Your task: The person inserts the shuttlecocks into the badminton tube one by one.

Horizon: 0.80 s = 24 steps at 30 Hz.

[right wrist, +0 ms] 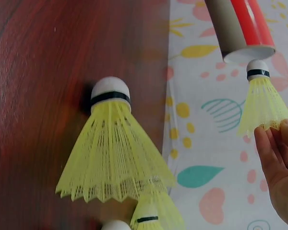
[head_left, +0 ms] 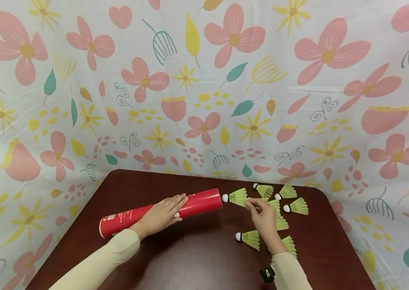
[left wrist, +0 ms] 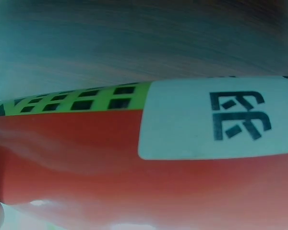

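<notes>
Head view shows the red tube (head_left: 160,212) lying on the tabletop (head_left: 197,257), the left hand (head_left: 160,215) resting flat on it with fingers straight. The right hand (head_left: 264,219) pinches a yellow-green shuttlecock (head_left: 238,197) by its skirt, cork just at the tube's right mouth. By my judgement loading has barely begun: six loose shuttlecocks (head_left: 296,206) lie right of it.

The red tube (head_left: 160,212) looks like glossy card, the shuttlecocks (right wrist: 114,153) have ribbed yellow plastic skirts, and the counter (head_left: 197,257) is smooth dark wood, perhaps veneer.
</notes>
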Each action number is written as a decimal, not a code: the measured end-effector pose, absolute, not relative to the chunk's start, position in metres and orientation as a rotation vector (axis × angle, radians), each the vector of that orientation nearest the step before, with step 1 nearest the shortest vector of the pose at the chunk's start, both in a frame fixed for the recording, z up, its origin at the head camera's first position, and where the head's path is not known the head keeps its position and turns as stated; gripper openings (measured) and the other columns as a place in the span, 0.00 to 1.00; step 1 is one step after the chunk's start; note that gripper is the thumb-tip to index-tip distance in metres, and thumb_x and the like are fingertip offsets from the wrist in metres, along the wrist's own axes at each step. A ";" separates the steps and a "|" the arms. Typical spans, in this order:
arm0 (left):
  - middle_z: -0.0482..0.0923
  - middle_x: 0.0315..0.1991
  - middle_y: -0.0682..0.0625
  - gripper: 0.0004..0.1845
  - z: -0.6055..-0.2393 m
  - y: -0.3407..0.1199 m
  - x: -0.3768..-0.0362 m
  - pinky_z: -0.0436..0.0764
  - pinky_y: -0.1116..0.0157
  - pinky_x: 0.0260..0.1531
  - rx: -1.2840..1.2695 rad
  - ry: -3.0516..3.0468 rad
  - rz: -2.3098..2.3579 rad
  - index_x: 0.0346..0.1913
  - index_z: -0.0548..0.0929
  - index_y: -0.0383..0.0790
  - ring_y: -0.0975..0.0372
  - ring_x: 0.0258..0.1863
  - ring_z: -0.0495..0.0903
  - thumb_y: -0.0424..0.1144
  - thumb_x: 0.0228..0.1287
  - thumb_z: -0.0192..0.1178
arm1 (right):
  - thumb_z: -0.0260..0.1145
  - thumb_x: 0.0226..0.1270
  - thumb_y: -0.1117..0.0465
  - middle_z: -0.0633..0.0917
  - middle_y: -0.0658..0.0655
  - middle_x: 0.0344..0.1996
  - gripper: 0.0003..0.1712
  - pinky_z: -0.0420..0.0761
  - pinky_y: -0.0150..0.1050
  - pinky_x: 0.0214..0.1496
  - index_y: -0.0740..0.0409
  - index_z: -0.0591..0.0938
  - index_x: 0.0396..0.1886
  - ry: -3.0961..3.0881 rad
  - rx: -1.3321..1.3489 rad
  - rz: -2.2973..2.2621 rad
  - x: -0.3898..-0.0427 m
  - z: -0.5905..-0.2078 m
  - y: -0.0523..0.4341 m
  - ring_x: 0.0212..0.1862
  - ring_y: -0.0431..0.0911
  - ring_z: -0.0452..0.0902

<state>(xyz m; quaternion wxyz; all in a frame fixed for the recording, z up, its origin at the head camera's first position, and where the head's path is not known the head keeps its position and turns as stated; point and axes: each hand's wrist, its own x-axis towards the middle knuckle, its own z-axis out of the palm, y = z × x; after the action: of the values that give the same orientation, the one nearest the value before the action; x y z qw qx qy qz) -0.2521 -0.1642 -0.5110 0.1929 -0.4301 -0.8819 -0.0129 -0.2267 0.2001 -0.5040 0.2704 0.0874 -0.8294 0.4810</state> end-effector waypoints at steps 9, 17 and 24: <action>0.57 0.73 0.44 0.46 -0.513 -0.163 -0.250 0.67 0.56 0.64 -1.214 -2.493 -0.045 0.76 0.53 0.42 0.54 0.68 0.64 0.49 0.61 0.65 | 0.67 0.60 0.72 0.87 0.58 0.29 0.04 0.82 0.31 0.35 0.64 0.86 0.35 -2.202 0.294 1.400 -0.220 -0.497 0.179 0.33 0.52 0.85; 0.59 0.72 0.44 0.45 -0.514 -0.163 -0.247 0.68 0.56 0.63 -1.226 -2.452 -0.051 0.75 0.55 0.40 0.54 0.67 0.66 0.49 0.61 0.65 | 0.69 0.59 0.70 0.87 0.54 0.27 0.04 0.81 0.33 0.33 0.60 0.86 0.34 -2.219 0.372 1.397 -0.230 -0.512 0.169 0.31 0.45 0.84; 0.59 0.72 0.45 0.45 -0.514 -0.162 -0.247 0.67 0.57 0.64 -1.233 -2.460 -0.039 0.75 0.55 0.41 0.54 0.67 0.65 0.50 0.61 0.65 | 0.69 0.59 0.69 0.87 0.53 0.27 0.03 0.81 0.32 0.33 0.59 0.86 0.33 -2.244 0.370 1.440 -0.233 -0.517 0.159 0.31 0.44 0.84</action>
<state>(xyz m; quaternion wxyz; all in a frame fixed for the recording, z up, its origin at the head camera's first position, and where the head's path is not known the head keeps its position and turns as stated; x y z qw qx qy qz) -0.2473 -0.1616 -0.5139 0.1936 -0.4396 -0.8770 -0.0138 -0.2325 0.1589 -0.5172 0.2229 0.1341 -0.8127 0.5215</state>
